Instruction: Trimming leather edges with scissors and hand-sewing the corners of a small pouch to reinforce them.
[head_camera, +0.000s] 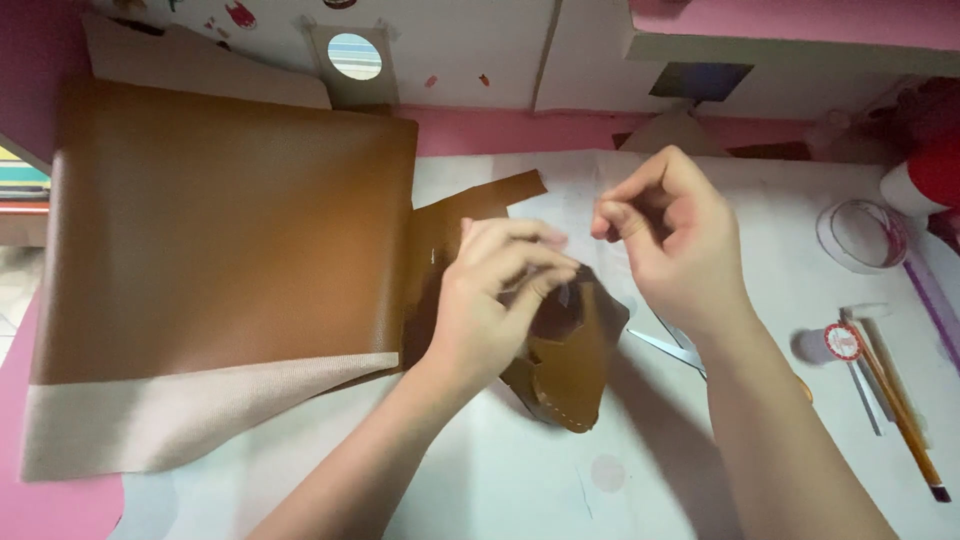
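Leather piece (565, 375) was gripped by the left hand (490, 305); right hand (665, 235) was pinched shut just above, scissors (672, 345) beneath.

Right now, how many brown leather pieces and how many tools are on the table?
Brown leather pieces: 3, the big sheet, the cut scrap, the small stitched piece by the left hand
Tools: 3, scissors, brush, tape roll
Total: 6

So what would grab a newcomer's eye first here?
The two hands at centre: the left hand grips a small stitched brown leather piece, and the right hand is pinched just above it. Next, the big brown leather sheet filling the left side of the white work surface.
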